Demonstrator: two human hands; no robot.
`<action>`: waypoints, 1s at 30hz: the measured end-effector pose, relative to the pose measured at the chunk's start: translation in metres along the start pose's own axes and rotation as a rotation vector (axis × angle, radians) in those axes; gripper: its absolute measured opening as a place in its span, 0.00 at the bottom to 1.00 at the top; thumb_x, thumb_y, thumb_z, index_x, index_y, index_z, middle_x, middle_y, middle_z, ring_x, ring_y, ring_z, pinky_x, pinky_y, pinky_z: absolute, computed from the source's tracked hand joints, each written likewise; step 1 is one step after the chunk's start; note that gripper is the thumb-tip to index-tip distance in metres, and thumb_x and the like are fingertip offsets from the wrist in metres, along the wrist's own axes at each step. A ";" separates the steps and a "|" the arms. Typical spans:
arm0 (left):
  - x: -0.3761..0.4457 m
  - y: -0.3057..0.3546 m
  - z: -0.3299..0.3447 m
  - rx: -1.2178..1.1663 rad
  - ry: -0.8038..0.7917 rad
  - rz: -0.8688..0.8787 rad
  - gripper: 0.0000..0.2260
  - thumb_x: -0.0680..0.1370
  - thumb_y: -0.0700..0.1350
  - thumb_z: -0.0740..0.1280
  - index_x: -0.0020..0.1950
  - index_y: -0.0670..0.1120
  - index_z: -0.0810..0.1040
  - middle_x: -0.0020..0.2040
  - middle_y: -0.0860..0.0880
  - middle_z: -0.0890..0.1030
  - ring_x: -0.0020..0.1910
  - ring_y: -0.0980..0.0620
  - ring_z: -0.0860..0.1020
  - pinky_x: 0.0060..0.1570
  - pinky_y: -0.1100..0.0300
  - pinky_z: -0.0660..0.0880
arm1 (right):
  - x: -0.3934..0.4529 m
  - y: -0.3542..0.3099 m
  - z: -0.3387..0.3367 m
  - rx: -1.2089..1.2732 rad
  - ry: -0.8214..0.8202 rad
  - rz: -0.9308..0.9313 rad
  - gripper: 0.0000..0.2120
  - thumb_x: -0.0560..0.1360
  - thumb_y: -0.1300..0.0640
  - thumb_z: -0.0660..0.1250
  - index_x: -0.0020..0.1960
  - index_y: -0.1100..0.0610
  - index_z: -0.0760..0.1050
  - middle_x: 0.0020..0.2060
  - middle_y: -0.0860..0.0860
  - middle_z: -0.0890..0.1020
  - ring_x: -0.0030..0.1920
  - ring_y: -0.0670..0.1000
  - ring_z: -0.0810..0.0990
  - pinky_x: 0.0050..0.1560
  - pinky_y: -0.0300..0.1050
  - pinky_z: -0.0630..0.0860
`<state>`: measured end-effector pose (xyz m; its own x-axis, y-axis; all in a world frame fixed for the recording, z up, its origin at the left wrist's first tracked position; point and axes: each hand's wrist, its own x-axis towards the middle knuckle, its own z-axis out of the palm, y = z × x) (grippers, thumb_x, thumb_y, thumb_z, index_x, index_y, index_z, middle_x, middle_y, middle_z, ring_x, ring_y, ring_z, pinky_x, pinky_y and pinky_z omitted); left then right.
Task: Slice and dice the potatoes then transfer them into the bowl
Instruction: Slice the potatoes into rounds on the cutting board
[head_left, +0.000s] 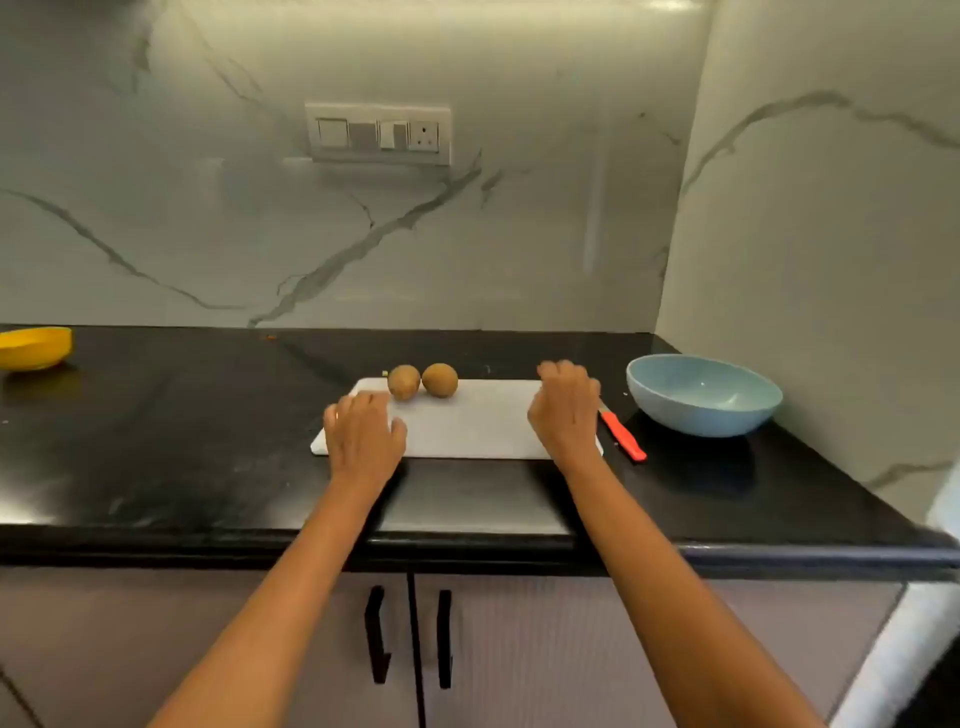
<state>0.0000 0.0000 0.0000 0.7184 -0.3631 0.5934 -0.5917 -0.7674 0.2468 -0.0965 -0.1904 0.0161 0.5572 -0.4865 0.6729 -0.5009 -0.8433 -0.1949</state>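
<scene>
Two bare forearms and hands of a person

No sleeves are worn on either arm. The left hand (363, 434) and the right hand (566, 410) are uncovered; what looks like a ring is seen on one left finger.

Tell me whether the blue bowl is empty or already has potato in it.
Empty: the blue bowl shows only its bare inside, and both potatoes lie whole on the cutting board.

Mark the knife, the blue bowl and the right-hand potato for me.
knife (625, 435): head view, middle of its red handle.
blue bowl (696, 415): head view, near outer wall.
right-hand potato (439, 380): head view, centre of its skin.
</scene>
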 end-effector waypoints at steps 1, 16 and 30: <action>-0.003 -0.004 -0.001 -0.005 -0.112 -0.064 0.13 0.76 0.47 0.62 0.56 0.42 0.77 0.55 0.42 0.79 0.55 0.41 0.74 0.56 0.51 0.65 | -0.007 0.007 -0.006 -0.089 -0.092 0.086 0.13 0.73 0.66 0.59 0.56 0.60 0.74 0.52 0.57 0.77 0.53 0.58 0.75 0.51 0.48 0.68; -0.020 -0.003 -0.026 -0.053 -0.298 -0.146 0.18 0.76 0.55 0.62 0.60 0.45 0.77 0.59 0.45 0.77 0.61 0.45 0.71 0.65 0.52 0.63 | -0.026 0.024 -0.021 -0.266 -0.258 0.449 0.11 0.78 0.61 0.63 0.60 0.59 0.73 0.54 0.56 0.79 0.55 0.54 0.74 0.49 0.44 0.74; 0.052 0.039 0.027 0.122 -0.125 -0.015 0.20 0.78 0.56 0.57 0.63 0.44 0.70 0.60 0.45 0.75 0.59 0.46 0.70 0.60 0.52 0.62 | 0.024 -0.010 0.021 -0.033 -0.105 -0.096 0.21 0.81 0.66 0.51 0.74 0.60 0.56 0.54 0.57 0.73 0.46 0.53 0.79 0.42 0.39 0.69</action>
<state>0.0244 -0.0633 0.0199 0.7711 -0.4079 0.4888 -0.5373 -0.8289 0.1559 -0.0642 -0.1989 0.0190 0.6691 -0.4263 0.6087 -0.4622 -0.8802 -0.1083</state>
